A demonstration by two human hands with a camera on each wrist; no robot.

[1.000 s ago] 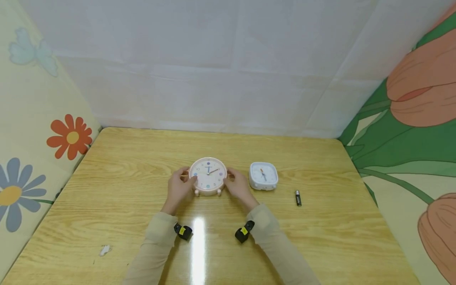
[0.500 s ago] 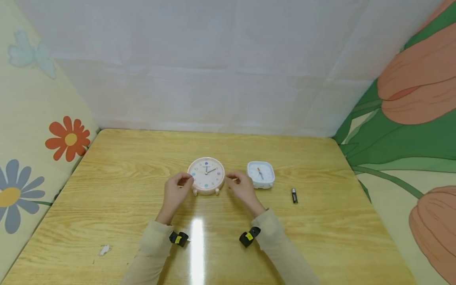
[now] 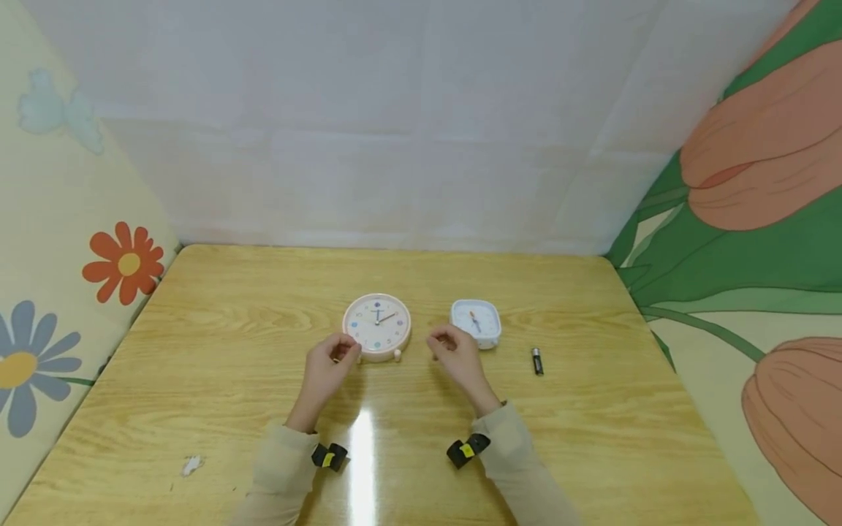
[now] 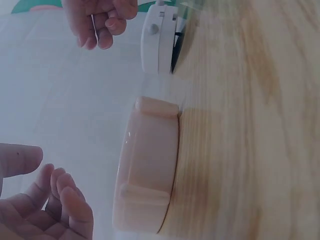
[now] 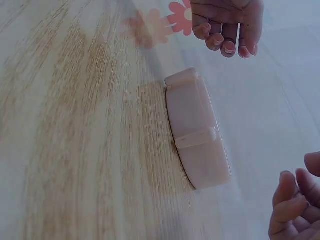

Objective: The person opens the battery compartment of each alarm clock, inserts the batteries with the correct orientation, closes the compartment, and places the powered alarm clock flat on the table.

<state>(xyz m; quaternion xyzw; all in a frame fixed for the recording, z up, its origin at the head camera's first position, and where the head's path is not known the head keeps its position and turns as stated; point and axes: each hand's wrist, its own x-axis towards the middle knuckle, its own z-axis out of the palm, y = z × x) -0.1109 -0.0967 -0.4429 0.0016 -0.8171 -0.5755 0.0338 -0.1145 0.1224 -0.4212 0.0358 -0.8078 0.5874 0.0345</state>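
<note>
A round pale pink alarm clock (image 3: 377,321) lies face up on the table, its two small feet pointing toward me. Just off its lower left edge hovers my left hand (image 3: 325,374), fingers loosely bent; the left wrist view shows a gap between these fingers (image 4: 70,200) and the clock's side (image 4: 150,155). My right hand (image 3: 464,367) floats right of the pink clock, holding nothing, its fingers (image 5: 289,205) relaxed and apart from the clock in the right wrist view. Beyond that hand sits a smaller white square alarm clock (image 3: 475,320), also face up.
A small black battery (image 3: 537,361) with a silver end lies right of the white clock. White scraps (image 3: 192,465) are at the table's front left. The wooden table (image 3: 250,292) meets a white cloth backdrop (image 3: 368,168) behind and flowered panels (image 3: 39,219) at the sides.
Both hands have let go of the pink clock's sides. They have drawn back toward me and apart, the right one further to the right. The pink clock stays on the table.
</note>
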